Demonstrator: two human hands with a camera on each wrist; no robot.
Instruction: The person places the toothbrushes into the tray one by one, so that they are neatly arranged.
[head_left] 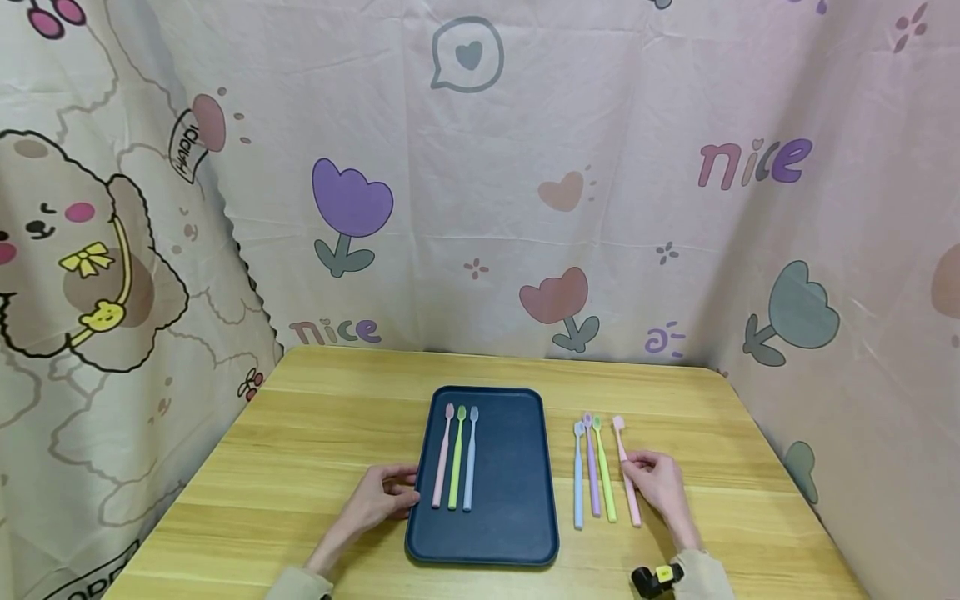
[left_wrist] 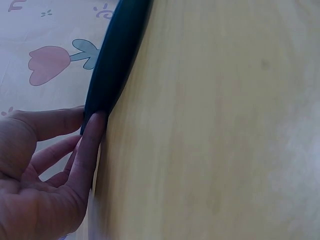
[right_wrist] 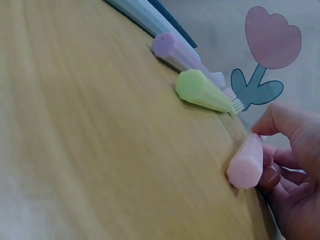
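Note:
My left hand (head_left: 381, 498) is at the left side of a dark blue tray (head_left: 510, 475), its thumb and fingers on the rim; the left wrist view shows them at the tray's outer wall (left_wrist: 117, 60). Inside the tray lie a pink toothbrush (head_left: 443, 458), a green toothbrush (head_left: 457, 460) and a blue toothbrush (head_left: 470, 462), side by side, heads away from me. Right of the tray, my right hand (head_left: 660, 482) pinches another pink toothbrush (head_left: 627, 479) by its handle. Its thick end (right_wrist: 245, 165) is close to the tabletop.
Between the tray and my right hand lie a blue toothbrush (head_left: 578, 479), a purple toothbrush (head_left: 592, 471) and a green toothbrush (head_left: 605, 475), roughly parallel. The wooden table (head_left: 300, 417) is backed by a printed curtain (head_left: 450, 208). A black device (head_left: 651, 582) sits at the right wrist.

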